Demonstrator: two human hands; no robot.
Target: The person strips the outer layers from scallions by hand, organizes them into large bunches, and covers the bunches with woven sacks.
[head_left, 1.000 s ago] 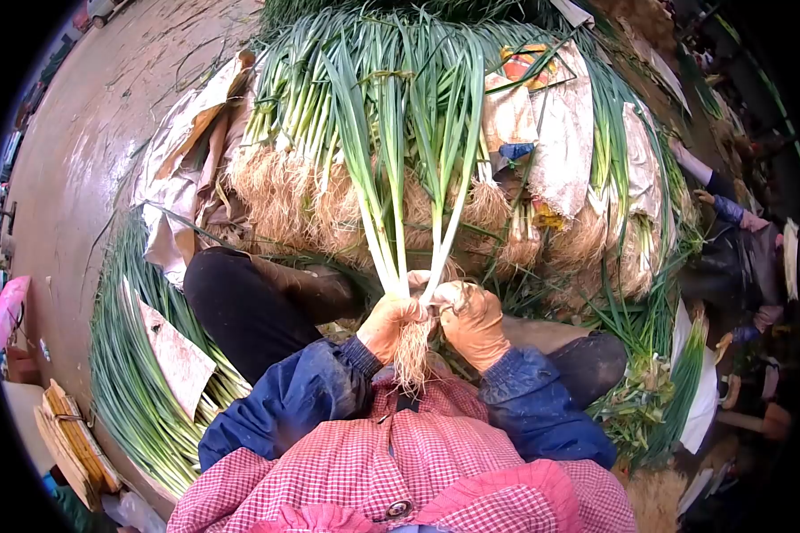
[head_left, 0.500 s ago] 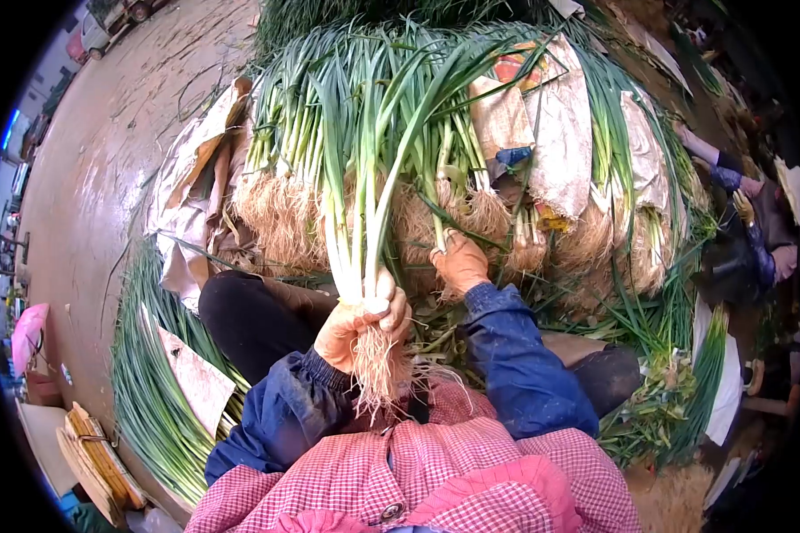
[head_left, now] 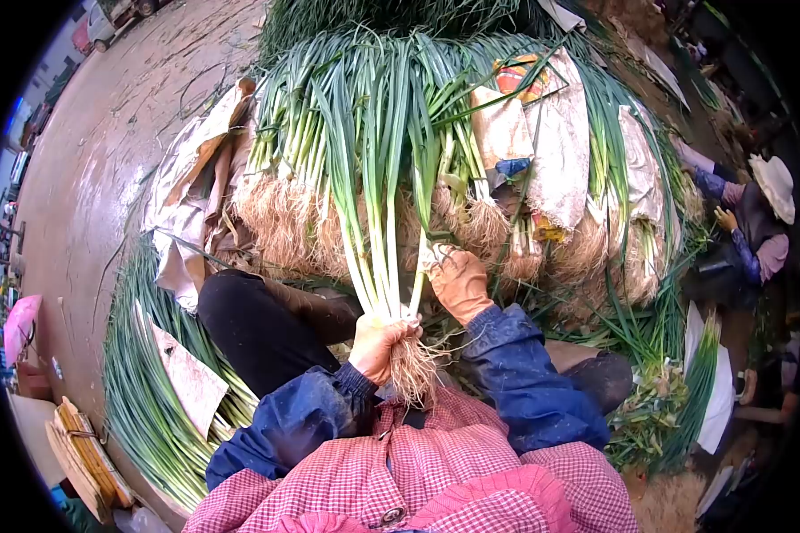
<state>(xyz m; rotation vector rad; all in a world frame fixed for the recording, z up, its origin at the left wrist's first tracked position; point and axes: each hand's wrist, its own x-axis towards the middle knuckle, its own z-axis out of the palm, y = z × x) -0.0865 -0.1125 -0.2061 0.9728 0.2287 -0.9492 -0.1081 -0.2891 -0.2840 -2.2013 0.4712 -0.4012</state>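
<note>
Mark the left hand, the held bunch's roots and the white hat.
Left hand (head_left: 377,348): head view, back of hand.
Roots (head_left: 412,371): head view, middle of tangle.
White hat (head_left: 774,188): head view, middle.

The wet brown ground (head_left: 89,178) carries a broad heap of green onions (head_left: 293,133) in front, a second heap (head_left: 151,391) on the left, loose leaf scraps (head_left: 651,404) on the right, and beside them a white sheet (head_left: 722,395) under a slim green bundle (head_left: 698,382).

Bright, diffuse daylight casts only soft shadows; pale glare glints off the wet ground (head_left: 89,186). Fisheye distortion bends the edges into a black surround, the right side darker and less distinct.
</note>
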